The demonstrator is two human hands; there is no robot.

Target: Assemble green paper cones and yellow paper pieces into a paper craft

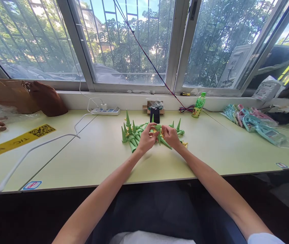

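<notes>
Above the middle of the table, my left hand (148, 137) is closed, thumb and fingers pinching a green plastic piece (157, 127) with a pointed cone on it. My right hand (171, 136) is curled closed against the right side of that piece; what lies inside its fingers is hidden. Left of my hands lie several green tubes (133, 141) and upright green cones (127, 118). More green spiked pieces (179, 124) stand just beyond my right hand. Small yellow bits (185, 144) lie among them, partly covered by my hands.
Behind the pile are a black phone (155, 115) against a small cardboard box (146, 107), a power strip (106, 111) with a white cable (40, 146), and a green bottle (199, 105). Bagged pastel plastic items (257, 123) lie right; a brown bag (48, 98) sits left.
</notes>
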